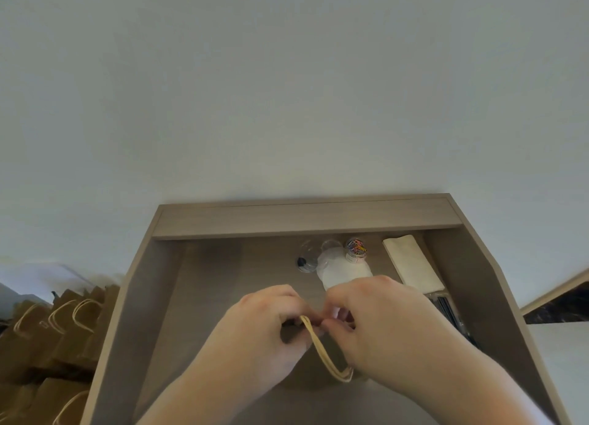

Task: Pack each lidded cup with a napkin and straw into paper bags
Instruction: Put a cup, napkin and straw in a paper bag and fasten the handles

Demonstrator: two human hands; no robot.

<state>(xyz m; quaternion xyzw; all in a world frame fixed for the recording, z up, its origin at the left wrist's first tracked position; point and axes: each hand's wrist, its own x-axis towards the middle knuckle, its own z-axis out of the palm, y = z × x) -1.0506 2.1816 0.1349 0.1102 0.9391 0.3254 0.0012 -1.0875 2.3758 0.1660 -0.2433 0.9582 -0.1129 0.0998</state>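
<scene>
Desk's left half [207, 281] bare, cups [345, 271], napkins [412, 265] crowding back right

Both hands [322, 325] and forearms are bare, without rings or sleeves.

From where I sit the light is soft and even, a bit dim, with no hard glare anywhere. The wall [287, 74] fills the far half as a flat grey-white, slightly darker toward the corners — a mild vignette. Under the desk's far ledge [306, 220] lies a band of shade, and the left hand [271, 322] and right hand [376, 322] throw a faint shadow between them. Everything looks soft and smeared — the hands most, and the paper bags [57, 329] at near left. The wide lens splays the desk's side walls outward toward the near edge
</scene>
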